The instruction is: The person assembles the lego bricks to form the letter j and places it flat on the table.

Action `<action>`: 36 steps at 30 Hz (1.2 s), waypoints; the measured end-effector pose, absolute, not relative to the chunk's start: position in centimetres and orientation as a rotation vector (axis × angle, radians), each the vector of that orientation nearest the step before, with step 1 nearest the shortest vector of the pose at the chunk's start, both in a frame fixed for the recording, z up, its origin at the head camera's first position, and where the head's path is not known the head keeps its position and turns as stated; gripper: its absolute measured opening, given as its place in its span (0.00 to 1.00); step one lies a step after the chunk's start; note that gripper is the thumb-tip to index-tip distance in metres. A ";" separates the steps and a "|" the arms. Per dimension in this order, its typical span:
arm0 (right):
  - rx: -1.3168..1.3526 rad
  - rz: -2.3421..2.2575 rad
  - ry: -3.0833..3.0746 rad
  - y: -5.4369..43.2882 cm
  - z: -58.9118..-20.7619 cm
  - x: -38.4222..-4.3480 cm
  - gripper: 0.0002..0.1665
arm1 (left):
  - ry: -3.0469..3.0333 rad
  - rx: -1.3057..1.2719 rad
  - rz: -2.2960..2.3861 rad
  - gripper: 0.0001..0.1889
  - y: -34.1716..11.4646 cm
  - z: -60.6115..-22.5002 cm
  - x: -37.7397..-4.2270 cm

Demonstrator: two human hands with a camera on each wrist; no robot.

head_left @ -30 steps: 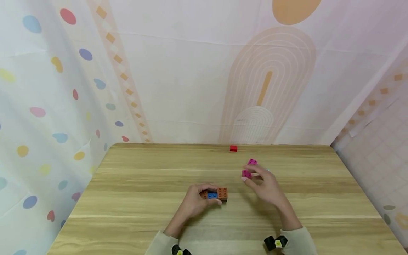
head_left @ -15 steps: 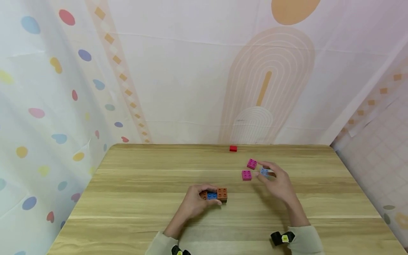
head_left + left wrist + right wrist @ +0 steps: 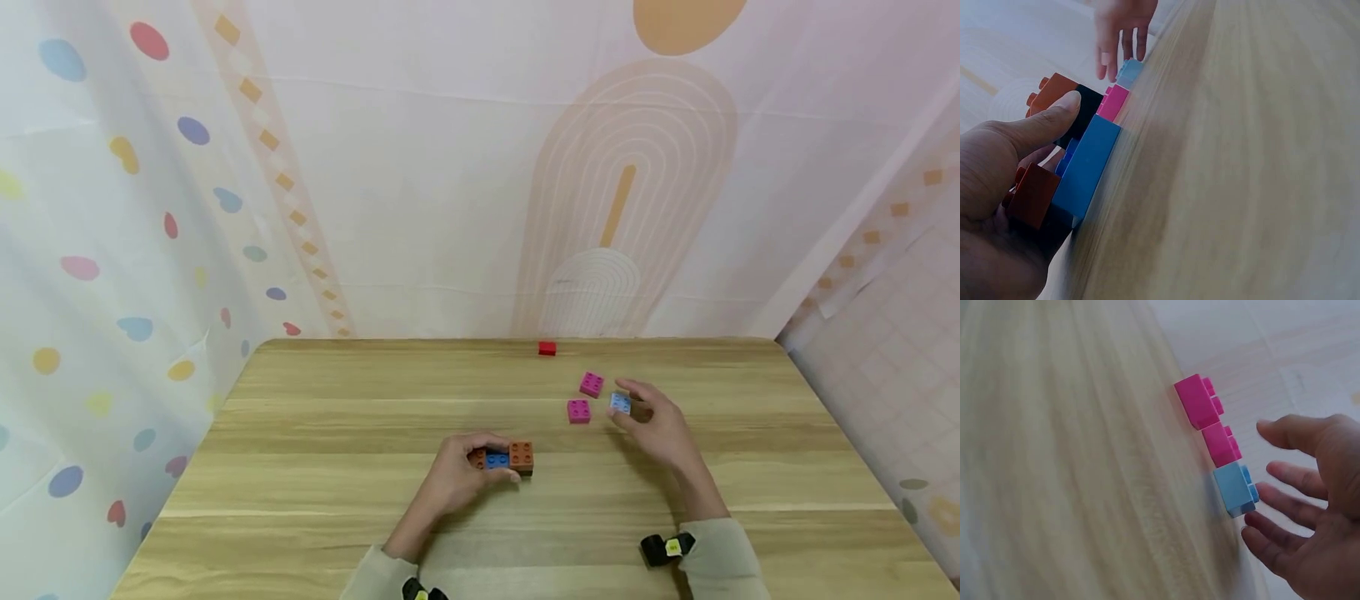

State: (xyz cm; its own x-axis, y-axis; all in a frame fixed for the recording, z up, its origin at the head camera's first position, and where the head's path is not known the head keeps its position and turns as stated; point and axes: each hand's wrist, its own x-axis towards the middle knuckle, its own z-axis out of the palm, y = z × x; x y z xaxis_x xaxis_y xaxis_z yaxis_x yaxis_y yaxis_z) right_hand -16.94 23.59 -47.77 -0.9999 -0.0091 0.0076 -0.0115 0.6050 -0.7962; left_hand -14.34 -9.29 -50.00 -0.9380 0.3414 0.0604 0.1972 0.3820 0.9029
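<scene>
My left hand (image 3: 459,475) grips a small build of toy building bricks, thumb on the near side and fingers behind. The build has a long blue brick (image 3: 1088,169) at the bottom, with dark bricks and orange-brown bricks (image 3: 521,454) stacked at its ends. The palm hides part of its left end. My right hand (image 3: 663,429) hovers around a light blue brick (image 3: 1234,487), thumb and fingers spread apart, with a gap to the brick in the right wrist view. Two pink bricks, a nearer one (image 3: 578,412) and a farther one (image 3: 592,384), lie just left of it, studs up.
A red brick (image 3: 547,348) lies near the back edge of the wooden table (image 3: 337,400). Behind the table hangs a patterned cloth backdrop (image 3: 435,183), with more cloth along both sides.
My right hand has left the nearer pink brick, which now lies flat, and has moved right to the light blue brick. My left hand and its build have stayed in place.
</scene>
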 end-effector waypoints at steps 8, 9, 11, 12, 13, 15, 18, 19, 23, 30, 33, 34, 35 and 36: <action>-0.031 1.335 -2.818 23.4 -48.7 -17.0 0.29 | 2.497 0.488 1.596 0.21 -9.4 -50.0 -14.2; -0.036 1.324 -2.817 23.3 -48.7 -17.0 0.28 | 2.497 0.483 1.595 0.21 -9.4 -50.0 -14.2; -0.052 1.317 -2.814 23.2 -48.6 -17.0 0.25 | 2.499 0.483 1.594 0.21 -9.5 -50.0 -14.2; -0.058 1.315 -2.813 23.1 -48.6 -17.0 0.24 | 2.500 0.481 1.593 0.21 -9.5 -49.9 -14.2; -0.063 1.314 -2.815 23.1 -48.5 -17.0 0.23 | 2.502 0.484 1.593 0.21 -9.5 -49.9 -14.2; -0.068 1.317 -2.819 23.0 -48.5 -16.9 0.22 | 2.502 0.486 1.593 0.21 -9.5 -49.8 -14.2; -0.061 1.316 -2.825 23.0 -48.4 -16.9 0.22 | 2.506 0.489 1.585 0.20 -9.5 -49.8 -14.1; -0.056 1.315 -2.826 23.1 -48.5 -16.9 0.22 | 2.508 0.491 1.582 0.20 -9.5 -49.8 -14.2; -0.030 1.302 -2.828 23.2 -48.5 -16.9 0.22 | 2.510 0.494 1.576 0.20 -9.4 -49.8 -14.3; -0.030 1.322 -2.832 23.2 -48.1 -16.8 0.22 | 2.514 0.498 1.576 0.20 -9.4 -49.7 -14.3; -0.035 1.340 -2.832 23.1 -47.9 -16.7 0.22 | 2.524 0.499 1.570 0.20 -9.4 -49.7 -14.4; -0.038 1.344 -2.834 23.1 -47.9 -16.7 0.22 | 2.526 0.499 1.569 0.20 -9.4 -49.7 -14.4; -0.040 1.350 -2.835 23.1 -47.8 -16.7 0.22 | 2.526 0.498 1.569 0.21 -9.3 -49.7 -14.4; -0.042 1.356 -2.836 23.0 -47.7 -16.6 0.22 | 2.526 0.495 1.569 0.21 -9.3 -49.7 -14.4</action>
